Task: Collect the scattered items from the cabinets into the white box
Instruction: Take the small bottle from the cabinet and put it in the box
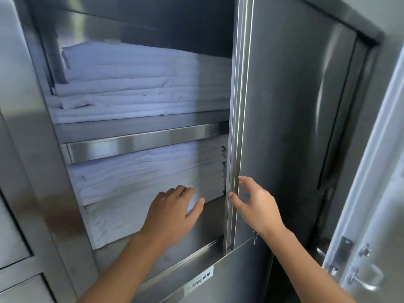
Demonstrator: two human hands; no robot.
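A steel cabinet (32, 149) stands with its left half uncovered. Folded white linens (142, 84) fill the upper shelf, and another white stack (135, 182) fills the lower shelf. My left hand (172, 213) reaches into the lower shelf and curls around a small white item (193, 203) at the stack's right end; most of that item is hidden. My right hand (255, 206) hovers with fingers spread at the vertical edge of the steel sliding door (284, 127), holding nothing. No white box is in view.
A steel shelf bar (140, 143) separates the two shelves. A white label (200, 281) is stuck on the panel below the opening. Small keys (254, 236) hang from the door's lock. At right stands a white door frame with a metal lever handle (363, 281).
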